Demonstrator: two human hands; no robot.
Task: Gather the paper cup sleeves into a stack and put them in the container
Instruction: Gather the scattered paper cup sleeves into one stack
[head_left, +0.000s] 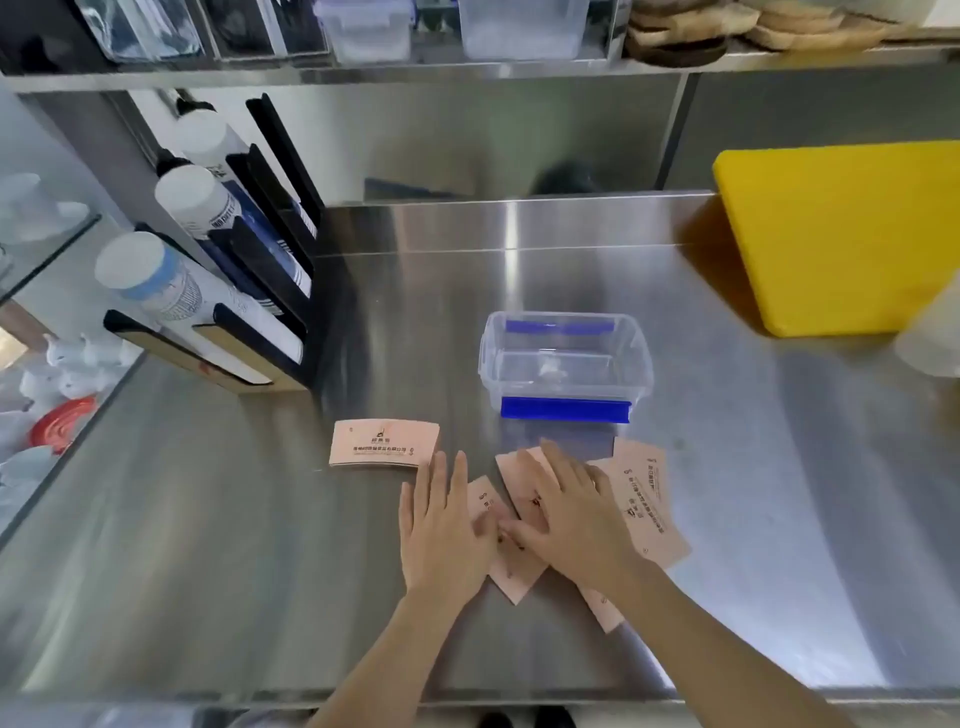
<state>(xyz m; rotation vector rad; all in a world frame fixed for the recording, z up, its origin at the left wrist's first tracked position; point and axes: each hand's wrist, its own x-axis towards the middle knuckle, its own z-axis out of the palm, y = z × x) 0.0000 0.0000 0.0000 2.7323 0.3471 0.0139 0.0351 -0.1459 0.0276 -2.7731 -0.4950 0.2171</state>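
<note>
Left hand (444, 525) flat, palm down, fingers spread slightly, resting on the edge of the loose sleeves (644, 501). Right hand (574, 517) also flat and open, pressing on the middle of the same pile, thumb angled toward the left hand. Neither hand pinches anything. Loose sleeves lie fanned and overlapping under and to the right of both hands. A neat stack of sleeves (383, 445) sits apart, just left of the left hand's fingertips. Clear container (566, 364) with blue clips stands open just beyond the hands, nothing visible inside. Both forearms reach in from the bottom edge. Surface is a steel counter (208, 519); yellow cutting board (852, 234) far right, cup dispenser rack (249, 291) left, shelf (363, 67) above.
</note>
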